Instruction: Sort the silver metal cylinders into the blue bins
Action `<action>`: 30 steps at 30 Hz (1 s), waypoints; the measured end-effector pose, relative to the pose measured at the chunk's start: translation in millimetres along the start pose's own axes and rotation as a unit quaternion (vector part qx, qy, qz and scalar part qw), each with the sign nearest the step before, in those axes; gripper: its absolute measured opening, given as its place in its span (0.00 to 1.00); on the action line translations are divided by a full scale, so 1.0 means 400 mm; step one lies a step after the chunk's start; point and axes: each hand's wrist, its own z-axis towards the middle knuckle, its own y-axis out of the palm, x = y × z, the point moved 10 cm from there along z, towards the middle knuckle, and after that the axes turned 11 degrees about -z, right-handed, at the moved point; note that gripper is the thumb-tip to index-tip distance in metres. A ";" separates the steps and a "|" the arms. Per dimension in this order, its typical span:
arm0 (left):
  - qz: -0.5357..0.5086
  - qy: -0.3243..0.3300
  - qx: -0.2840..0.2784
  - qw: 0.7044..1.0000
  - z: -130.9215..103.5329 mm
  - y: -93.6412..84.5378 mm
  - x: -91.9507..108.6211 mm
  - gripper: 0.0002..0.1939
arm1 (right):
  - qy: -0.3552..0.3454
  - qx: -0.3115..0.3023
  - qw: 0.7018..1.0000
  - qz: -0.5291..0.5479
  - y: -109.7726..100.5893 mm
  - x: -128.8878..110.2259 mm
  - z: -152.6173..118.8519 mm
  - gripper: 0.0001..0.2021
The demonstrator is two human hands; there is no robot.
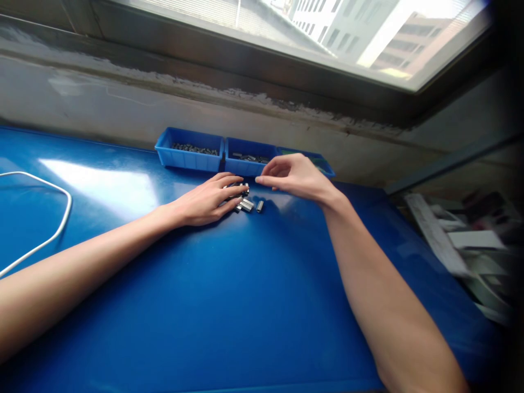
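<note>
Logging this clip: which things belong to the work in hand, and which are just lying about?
In use: left hand on the small metal pieces; right hand above them; blue trays of parts.
Lying about: white cable; blurred clutter beside the table.

The left hand (207, 199) lay over part of the small metal pieces (248, 204), hiding how many sat under its fingers. Behind those pieces, the contents of the left blue bin (189, 148) and the middle blue bin (249, 158) were too small to identify. The right hand (292, 177) covered much of a third bin (323, 164). Far right of the pieces, stacked clutter (462, 240) was blurred.
</note>
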 end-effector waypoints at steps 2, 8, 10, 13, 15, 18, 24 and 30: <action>0.002 0.000 0.001 1.000 0.000 0.002 -0.002 0.27 | -0.030 -0.081 0.993 -0.076 0.031 -0.021 -0.013 0.22; 0.010 0.012 0.010 1.000 0.000 0.006 -0.008 0.26 | -0.074 -0.166 0.976 -0.121 0.099 -0.036 -0.018 0.16; 0.011 0.013 0.011 1.000 0.000 0.007 -0.008 0.26 | -0.074 -0.160 0.977 -0.118 0.100 -0.034 -0.014 0.13; 0.010 0.016 0.011 1.000 0.000 0.005 -0.006 0.26 | -0.067 -0.146 0.979 -0.128 0.090 -0.028 -0.012 0.11; 0.007 0.017 0.013 1.000 0.000 0.004 -0.005 0.25 | -0.061 -0.140 0.979 -0.132 0.084 -0.025 -0.012 0.11; 0.004 0.018 0.017 1.000 0.000 0.002 -0.005 0.26 | -0.059 -0.143 0.983 -0.101 0.083 -0.022 -0.012 0.11; 0.006 0.020 0.018 1.000 0.000 0.002 -0.003 0.25 | -0.052 -0.143 0.987 0.045 0.080 -0.017 -0.009 0.18; 0.001 0.022 0.018 1.000 0.000 0.001 0.000 0.26 | -0.014 -0.127 0.980 0.154 0.078 -0.010 -0.009 0.22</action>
